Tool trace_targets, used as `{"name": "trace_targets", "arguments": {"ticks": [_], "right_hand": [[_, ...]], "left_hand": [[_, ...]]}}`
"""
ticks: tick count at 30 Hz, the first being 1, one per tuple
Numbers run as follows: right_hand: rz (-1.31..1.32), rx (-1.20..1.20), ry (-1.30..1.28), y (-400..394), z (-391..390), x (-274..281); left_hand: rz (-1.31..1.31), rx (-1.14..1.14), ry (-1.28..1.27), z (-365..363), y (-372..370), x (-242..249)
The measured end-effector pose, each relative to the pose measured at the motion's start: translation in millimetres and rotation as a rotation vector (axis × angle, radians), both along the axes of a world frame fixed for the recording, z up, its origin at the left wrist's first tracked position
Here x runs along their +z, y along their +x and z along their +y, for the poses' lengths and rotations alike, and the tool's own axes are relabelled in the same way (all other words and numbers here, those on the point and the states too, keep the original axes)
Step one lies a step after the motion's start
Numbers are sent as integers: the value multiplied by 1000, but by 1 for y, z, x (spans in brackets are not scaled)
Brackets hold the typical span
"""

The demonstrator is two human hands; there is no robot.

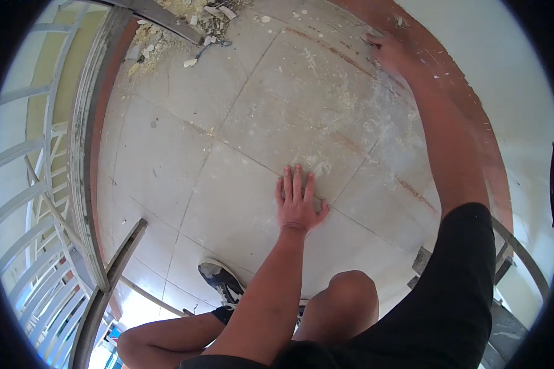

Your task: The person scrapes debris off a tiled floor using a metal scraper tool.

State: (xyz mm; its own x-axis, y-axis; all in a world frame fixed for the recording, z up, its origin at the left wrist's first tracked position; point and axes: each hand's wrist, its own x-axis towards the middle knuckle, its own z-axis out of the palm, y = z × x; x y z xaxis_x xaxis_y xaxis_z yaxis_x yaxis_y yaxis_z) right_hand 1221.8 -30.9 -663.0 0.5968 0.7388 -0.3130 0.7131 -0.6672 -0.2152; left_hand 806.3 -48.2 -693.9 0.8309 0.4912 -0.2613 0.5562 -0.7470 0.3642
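Note:
My left hand lies flat on the tiled floor, fingers spread, with nothing in it. Far forward at the upper right, my right hand is low over the floor beside the red-brown skirting strip. Its fingers are bent and blurred, and whether they hold anything is too small to make out. Reddish scrape marks and whitish dusty smears run across the tiles near that hand.
Rubble and flakes lie at the upper left by a metal bar. A white railing and worn frame line the left. My shoe is below; a grey block sits lower right.

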Motion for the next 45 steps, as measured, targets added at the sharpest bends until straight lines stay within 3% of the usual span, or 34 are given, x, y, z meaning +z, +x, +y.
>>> {"name": "trace_targets", "arguments": {"ticks": [3,5,9,12,14,17,21,26,27,29,36,39,41,45], "right_hand": [[104,-77,26,9,11,-1],[48,30,35,6,4,0],[125,13,6,14,8,-4],[-13,-4,74,2,36,-4],[85,-8,-68,-29,40,24],[14,128,-29,-68,35,13],[2,74,-42,-55,78,7],[-32,215,-204,-53,78,10],[-34,217,-199,-54,84,9],[-46,125,44,-55,94,9],[-75,169,8,-52,104,-3],[-75,192,43,-43,128,16],[-61,81,-78,-46,150,31],[-107,192,-192,-49,150,25]], "left_hand": [[-94,-7,37,0,-1,-3],[-60,-16,30,0,-1,-4],[-25,-26,33,-1,-1,-4],[-21,-25,30,-1,-1,-4],[-22,-23,22,-4,-2,-4],[-18,-19,25,1,-2,-4],[-24,-7,4,-1,0,-3],[-19,-1,-11,-1,-2,-2],[-24,4,-11,0,-1,-2],[-19,4,-12,-1,-1,0],[-64,-14,30,-1,-2,-6],[-78,-7,33,-1,-1,-6],[-77,-7,25,-2,-1,-5],[-81,-10,5,0,-3,-7]]}}
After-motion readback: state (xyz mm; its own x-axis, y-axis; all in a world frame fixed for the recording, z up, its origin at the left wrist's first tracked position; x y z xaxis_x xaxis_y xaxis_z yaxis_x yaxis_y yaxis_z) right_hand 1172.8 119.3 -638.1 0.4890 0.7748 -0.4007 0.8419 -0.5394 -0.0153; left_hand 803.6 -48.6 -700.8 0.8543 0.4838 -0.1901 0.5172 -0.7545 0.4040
